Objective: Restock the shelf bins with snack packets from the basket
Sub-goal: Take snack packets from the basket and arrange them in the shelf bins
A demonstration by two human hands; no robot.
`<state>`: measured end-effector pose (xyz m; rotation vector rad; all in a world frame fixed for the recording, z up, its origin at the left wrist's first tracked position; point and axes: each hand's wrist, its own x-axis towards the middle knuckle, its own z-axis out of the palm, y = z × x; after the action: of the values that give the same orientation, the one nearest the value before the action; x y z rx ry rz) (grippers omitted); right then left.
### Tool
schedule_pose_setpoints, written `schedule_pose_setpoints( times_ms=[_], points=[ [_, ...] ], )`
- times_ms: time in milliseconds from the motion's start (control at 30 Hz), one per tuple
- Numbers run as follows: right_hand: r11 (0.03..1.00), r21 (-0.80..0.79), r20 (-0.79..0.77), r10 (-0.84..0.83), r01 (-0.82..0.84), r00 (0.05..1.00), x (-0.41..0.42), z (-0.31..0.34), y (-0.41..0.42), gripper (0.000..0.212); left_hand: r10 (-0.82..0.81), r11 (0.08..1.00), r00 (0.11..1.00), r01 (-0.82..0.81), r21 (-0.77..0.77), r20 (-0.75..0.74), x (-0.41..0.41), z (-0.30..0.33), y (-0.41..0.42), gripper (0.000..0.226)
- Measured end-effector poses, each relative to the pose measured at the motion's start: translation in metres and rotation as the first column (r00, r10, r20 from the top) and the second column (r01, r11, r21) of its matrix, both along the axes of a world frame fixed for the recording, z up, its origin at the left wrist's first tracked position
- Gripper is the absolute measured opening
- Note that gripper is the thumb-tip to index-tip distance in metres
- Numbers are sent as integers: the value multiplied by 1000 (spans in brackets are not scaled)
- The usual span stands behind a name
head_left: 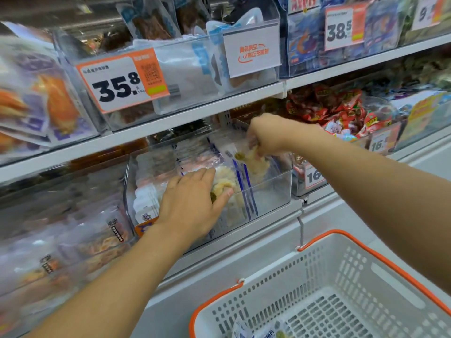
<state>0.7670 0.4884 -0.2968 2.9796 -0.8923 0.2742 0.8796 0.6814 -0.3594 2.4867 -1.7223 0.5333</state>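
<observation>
The shelves (pixel 200 111) fill the upper two thirds of the frame, two tiers of clear bins tilted toward the aisle so packets and price tags face the shopper. Below them, at the lower right, sits the white basket (pixel 341 276) with its orange rim, close under the working spot, probably so each reach is short. It looks nearly emptied: only a packet or two (pixel 258 331) show at its bottom edge, so the restocking seems far along.

The clear bin (pixel 268 189) at the centre of the frame, on the lower tier, is the one being filled. Its left part is packed with upright packets, while the right part, seen through the front wall, is bare.

Inside it, two pale packets with blue stripes are being set in. The left hand (pixel 192 203) rests with fingers spread and thumb out against the front packet (pixel 227 184), apparently pressing the row back so it stays upright and leaves room. The right hand (pixel 266 137), a little higher and to the right, has its fingers curled down around the top of a second packet (pixel 253 159), holding it by the upper edge, likely to slide it in behind.

The price tag (pixel 119 84) reading 35.8 hangs on the upper bin at centre left.
</observation>
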Motion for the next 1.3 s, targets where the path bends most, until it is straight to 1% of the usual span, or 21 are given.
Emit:
schedule_pose_setpoints(
  times_ms=[67,133,233,300,467,600,667,733,800,867,933,1000,1033,1067,1100,1133,1167,1200,1233,1267,1300],
  points=[
    [986,-162,-69,-37,26,997,2,-14,-1,30,0,1000,1000,0,-2,0,1,0,0,53],
    [945,-327,-72,-47,21,996,4,-23,1,27,-2,1000,1000,2,-5,4,2,-1,0,55],
    [903,-429,-64,-5,-23,998,7,-29,2,16,-12,1000,1000,12,-12,0,1,0,1,56],
    [890,-453,-53,38,-58,998,7,-35,0,11,-13,1000,1000,13,-11,-6,0,1,1,57],
    [903,-426,37,88,-64,995,1,-51,-9,23,-14,1000,1000,14,-19,-11,-2,1,1,56],
    [923,-383,47,44,-22,998,5,-49,-7,41,-5,1000,1000,5,-16,-9,-1,1,-3,66],
    [930,-368,39,26,-9,999,4,-47,-6,50,-20,999,1000,19,-45,-19,-3,3,-5,67],
    [930,-368,35,29,-14,999,-1,-45,-2,55,-72,988,997,68,-137,-26,-9,5,-6,59],
    [912,-409,34,47,-29,998,-9,-41,7,53,-179,945,984,167,-283,-19,-17,6,-7,45],
    [883,-466,91,111,-56,990,-21,-35,18,37,-339,855,940,321,-406,31,-25,5,-6,27],
    [854,-513,254,246,-85,935,-39,-35,31,15,-487,778,872,462,-426,56,-32,-2,-7,19],
    [831,-546,418,382,-108,824,-60,-51,43,26,-615,747,789,584,-318,3,-40,-14,-10,22],
    [848,-515,453,393,-126,800,-69,-67,49,32,-661,740,749,641,-204,-41,-44,-22,-12,23],
    [897,-411,430,346,-161,834,-77,-92,55,37,-677,734,727,678,-35,-116,-46,-32,-12,22],
    [953,-241,322,256,-183,911,-84,-121,62,39,-648,712,731,681,171,-214,-49,-43,-11,20],
    [986,-18,121,169,-168,978,-91,-157,65,38,-583,658,755,655,371,-300,-50,-56,-10,20],
    [975,199,-103,123,-101,987,-97,-196,68,33,-494,584,796,602,544,-350,-51,-69,-8,25],
    [921,390,-259,105,5,960,-102,-236,72,26,-404,499,839,536,682,-364,-52,-82,-5,33],
    [842,521,-366,75,137,928,-109,-271,78,30,-327,417,876,470,778,-354,-55,-93,-1,41],
    [752,604,-439,35,266,898,-117,-301,84,43,-273,352,902,417,838,-334,-58,-103,1,46],
    [676,641,-491,-4,364,871,-123,-328,91,55,-248,305,917,381,873,-313,-61,-110,2,48]
  ],
)
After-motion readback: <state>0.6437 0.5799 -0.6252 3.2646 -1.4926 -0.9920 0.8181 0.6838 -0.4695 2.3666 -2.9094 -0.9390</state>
